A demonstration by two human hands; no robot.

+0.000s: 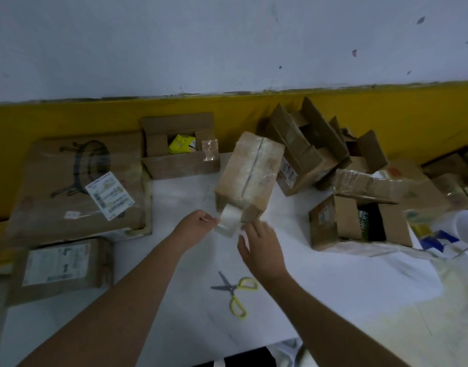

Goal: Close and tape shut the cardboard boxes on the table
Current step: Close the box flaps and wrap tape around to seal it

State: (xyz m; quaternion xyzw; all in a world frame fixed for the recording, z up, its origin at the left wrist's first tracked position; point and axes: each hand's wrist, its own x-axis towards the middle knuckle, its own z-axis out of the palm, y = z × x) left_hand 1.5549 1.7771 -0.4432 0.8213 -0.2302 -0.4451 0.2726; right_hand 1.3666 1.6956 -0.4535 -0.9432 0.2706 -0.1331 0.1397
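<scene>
So you're working on the middle box [250, 176] right now, a bit above the center of the frame: its flaps are down and there's shiny tape running along the top seam, so that one's looking nearly done. The tape roll [227, 221] is sitting right at its near end, and your left hand [198, 223] is pinching the roll's left edge with its fingertips. Your right hand [259, 245] is touching or almost touching the other side with curled fingers, but it's too blurry to say whether it's actually gripping. The scissors [235, 290] are lying untouched on the table [333, 287] below your hands. Plenty left, I'd guess: the open box [180, 152] at upper center is showing a yellow pack inside, the right-hand box [359, 223] is gaping with something dark green in it, and the pile [307, 144] at upper right has flaps sticking up. As for writing, the big flat carton [68, 186] at left is carrying a line drawing and a shipping label, and the small parcel [60, 263] at lower left has one too, but nothing's readable.
</scene>
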